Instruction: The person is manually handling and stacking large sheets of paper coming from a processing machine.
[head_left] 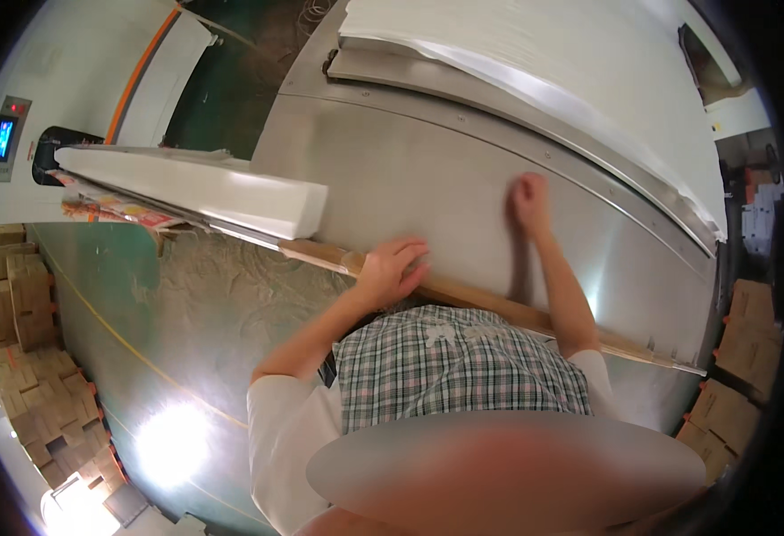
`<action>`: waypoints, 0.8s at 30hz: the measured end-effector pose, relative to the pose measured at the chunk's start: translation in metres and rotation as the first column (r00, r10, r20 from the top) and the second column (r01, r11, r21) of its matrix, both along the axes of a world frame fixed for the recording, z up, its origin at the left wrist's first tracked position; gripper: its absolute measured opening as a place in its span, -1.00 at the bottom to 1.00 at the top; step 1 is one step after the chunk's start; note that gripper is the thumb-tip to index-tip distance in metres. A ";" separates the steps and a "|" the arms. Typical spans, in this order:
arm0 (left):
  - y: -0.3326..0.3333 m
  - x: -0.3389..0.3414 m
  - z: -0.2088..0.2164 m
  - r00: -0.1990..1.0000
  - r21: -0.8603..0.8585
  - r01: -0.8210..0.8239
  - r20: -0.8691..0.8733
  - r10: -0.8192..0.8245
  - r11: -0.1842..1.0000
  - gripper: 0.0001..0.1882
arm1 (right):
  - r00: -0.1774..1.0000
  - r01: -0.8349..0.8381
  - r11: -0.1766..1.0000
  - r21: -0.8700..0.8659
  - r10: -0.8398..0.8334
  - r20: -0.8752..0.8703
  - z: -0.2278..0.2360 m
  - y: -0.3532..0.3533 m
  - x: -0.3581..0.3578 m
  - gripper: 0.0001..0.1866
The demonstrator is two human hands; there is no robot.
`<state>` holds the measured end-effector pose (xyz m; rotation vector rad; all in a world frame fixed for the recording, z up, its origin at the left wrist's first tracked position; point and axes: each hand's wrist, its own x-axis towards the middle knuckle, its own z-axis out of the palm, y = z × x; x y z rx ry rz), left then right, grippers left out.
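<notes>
Along the near edge of a broad steel bench (pixel 427 188), the person's left hand (pixel 390 271) rests with its fingers curled together over a long wooden strip (pixel 490 308) that runs the length of that edge, gripping it where the strip meets the metal. Further in on the bare steel, the right hand (pixel 529 198) lies with its fingers drawn together into a loose fist, knuckles pressed on the surface and holding nothing; it sits well apart from the left hand and near a raised metal rail (pixel 535 134) that crosses the bench. Beyond that rail a big stack of white paper sheets (pixel 570 62) covers the far part of the bench. To the left of the left hand, a long white block of stacked sheets (pixel 195 189) stands on edge at the bench's left end, with some coloured printed sheets (pixel 115 211) lying just beneath it. Off to the far left a small control panel with a blue screen (pixel 3 138) is fixed to a pale machine housing. Brown cardboard boxes (pixel 25 357) are piled on the green floor (pixel 213 304) at lower left, and more boxes (pixel 736 375) stand at the right rim. The person wears a checked apron (pixel 454 366) over white sleeves.
</notes>
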<state>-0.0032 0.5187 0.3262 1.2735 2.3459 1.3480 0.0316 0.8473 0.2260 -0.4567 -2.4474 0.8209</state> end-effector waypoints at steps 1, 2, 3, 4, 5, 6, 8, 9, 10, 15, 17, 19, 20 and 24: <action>-0.003 -0.015 -0.001 1.000 0.000 0.002 -0.003 -0.002 1.000 -0.78 | 0.991 0.125 0.965 0.229 -0.135 0.025 -0.002 0.030 0.011 -0.84; -0.003 -0.037 -0.002 1.000 -0.029 -0.014 -0.011 0.014 0.999 -0.77 | 0.964 0.249 0.931 0.268 -0.265 0.025 0.002 0.049 0.025 -0.83; 0.000 -0.061 -0.003 0.999 -0.049 -0.027 -0.019 0.026 0.998 -0.77 | 0.923 0.362 0.856 0.369 -0.385 -0.011 -0.003 0.070 0.044 -0.81; 0.007 -0.087 -0.005 0.998 -0.059 -0.062 0.003 0.063 0.996 -0.78 | 0.865 0.467 0.755 0.460 -0.499 -0.059 -0.009 0.084 0.059 -0.80; 0.014 -0.115 -0.010 0.994 -0.071 -0.105 0.024 0.107 0.992 -0.80 | 0.861 0.475 0.746 0.467 -0.504 -0.071 -0.010 0.084 0.062 -0.80; 0.022 -0.144 -0.017 0.960 -0.137 -0.213 0.152 0.233 0.967 -0.80 | 0.842 0.486 0.724 0.490 -0.538 -0.040 -0.010 0.082 0.064 -0.79; 0.037 -0.216 -0.053 0.861 -0.070 -0.340 0.378 0.341 0.938 -0.78 | 0.817 0.505 0.693 0.514 -0.577 -0.025 -0.007 0.079 0.063 -0.78; 0.044 -0.253 -0.073 0.822 0.068 -0.378 0.483 0.301 0.923 -0.76 | 0.815 0.497 0.706 0.504 -0.579 0.008 -0.005 0.075 0.059 -0.77; 0.057 -0.276 -0.067 0.748 0.111 -0.399 0.613 0.253 0.910 -0.73 | 0.807 0.493 0.714 0.497 -0.589 0.045 -0.004 0.075 0.061 -0.76; 0.098 -0.371 -0.067 0.481 0.227 -0.529 0.874 0.068 0.818 -0.62 | 0.802 0.490 0.747 0.449 -0.589 0.105 -0.004 0.076 0.061 -0.72; 0.113 -0.390 -0.063 0.371 0.216 -0.575 0.928 0.016 0.789 -0.57 | 0.795 0.496 0.745 0.446 -0.596 0.111 -0.002 0.074 0.060 -0.72; 0.119 -0.396 -0.063 0.376 0.215 -0.559 0.926 0.015 0.801 -0.57 | 0.779 0.507 0.740 0.442 -0.613 0.132 -0.002 0.076 0.059 -0.73; 0.120 -0.399 -0.062 0.385 0.212 -0.549 0.922 0.020 0.808 -0.57 | 0.775 0.512 0.735 0.445 -0.619 0.129 -0.003 0.075 0.059 -0.73; 0.117 -0.403 -0.071 0.376 0.264 -0.553 0.926 -0.046 0.790 -0.66 | 0.781 0.514 0.735 0.443 -0.615 0.113 -0.003 0.076 0.058 -0.74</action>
